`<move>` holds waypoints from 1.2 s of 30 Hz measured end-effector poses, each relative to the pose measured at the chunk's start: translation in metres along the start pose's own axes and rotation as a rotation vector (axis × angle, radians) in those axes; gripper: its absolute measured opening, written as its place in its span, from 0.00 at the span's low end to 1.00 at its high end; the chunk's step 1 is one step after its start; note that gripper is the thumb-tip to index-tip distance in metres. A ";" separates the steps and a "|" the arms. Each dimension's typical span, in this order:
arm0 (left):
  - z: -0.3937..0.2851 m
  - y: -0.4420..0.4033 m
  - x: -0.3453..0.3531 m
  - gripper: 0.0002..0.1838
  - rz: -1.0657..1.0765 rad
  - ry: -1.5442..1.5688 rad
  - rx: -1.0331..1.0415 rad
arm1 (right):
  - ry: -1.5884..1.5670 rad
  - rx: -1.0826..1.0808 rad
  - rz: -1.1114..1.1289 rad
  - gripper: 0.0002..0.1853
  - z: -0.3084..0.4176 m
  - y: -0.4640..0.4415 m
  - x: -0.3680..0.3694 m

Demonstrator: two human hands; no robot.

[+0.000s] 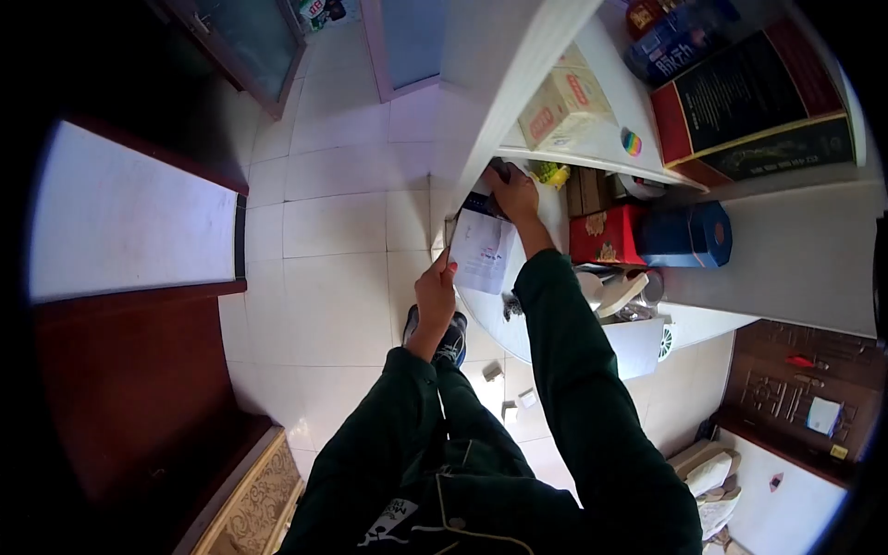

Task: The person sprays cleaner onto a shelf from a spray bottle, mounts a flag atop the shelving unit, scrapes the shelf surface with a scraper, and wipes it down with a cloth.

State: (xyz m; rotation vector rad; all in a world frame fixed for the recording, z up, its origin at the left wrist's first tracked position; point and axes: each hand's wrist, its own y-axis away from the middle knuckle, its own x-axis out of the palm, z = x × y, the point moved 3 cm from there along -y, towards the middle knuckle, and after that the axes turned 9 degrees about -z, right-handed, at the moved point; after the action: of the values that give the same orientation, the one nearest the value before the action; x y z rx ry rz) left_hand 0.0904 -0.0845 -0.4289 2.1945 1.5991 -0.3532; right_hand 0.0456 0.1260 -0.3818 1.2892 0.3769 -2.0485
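Note:
My left hand (435,301) is at the front edge of the white shelf, its fingers closed at the near edge of a white paper (483,252) with handwriting on it. Further in, my right hand (516,196) reaches over the far end of the paper, fingers curled around a dark object (501,170) that I cannot make out. A yellow packet (551,174) lies just right of it. Beside my right wrist stand a red box (603,236) and a blue box (686,234).
On the upper shelf (638,166) are a cream carton (564,106), a blue packaged item (680,42) and a large dark red box (758,102). Small white blocks (510,412) lie on the tiled floor (333,314). A brown door (786,379) stands at the right.

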 end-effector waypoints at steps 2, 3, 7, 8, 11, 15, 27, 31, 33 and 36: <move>-0.009 0.005 -0.001 0.19 0.036 0.196 -0.148 | -0.094 -0.260 -0.264 0.23 -0.001 0.010 0.013; -0.014 0.005 -0.001 0.19 0.024 0.209 -0.164 | -0.107 -0.343 -0.419 0.19 0.002 0.022 0.016; -0.026 0.011 0.001 0.16 -0.053 0.200 -0.173 | -0.029 -0.442 -0.522 0.19 0.001 0.052 0.021; -0.022 0.011 0.005 0.16 -0.110 0.231 -0.159 | 0.051 -0.480 -0.528 0.20 0.001 0.070 0.021; -0.019 0.013 0.011 0.16 -0.194 0.216 -0.110 | -0.023 -0.419 -0.378 0.19 -0.006 0.120 0.026; 0.002 0.013 -0.002 0.19 -0.076 0.495 -0.309 | -0.149 -0.487 -0.310 0.17 0.001 0.194 0.009; 0.004 0.024 -0.055 0.16 -0.181 1.149 -0.540 | -0.001 -0.362 -0.397 0.25 -0.011 0.111 0.007; 0.006 -0.019 -0.016 0.25 -0.043 0.892 -0.540 | -0.041 -0.380 -0.245 0.25 -0.024 0.103 0.022; 0.015 -0.029 0.016 0.29 0.089 0.934 -0.461 | -0.080 -0.392 -0.220 0.25 -0.025 0.110 0.021; -0.009 -0.023 0.025 0.31 0.059 0.240 0.071 | -0.160 -0.378 -0.222 0.24 -0.021 0.112 0.023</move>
State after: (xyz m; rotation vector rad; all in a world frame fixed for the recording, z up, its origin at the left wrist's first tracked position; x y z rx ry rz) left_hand 0.0761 -0.0529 -0.4353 2.4089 1.6603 -0.1338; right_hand 0.1290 0.0478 -0.3994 0.8815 0.8182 -2.1129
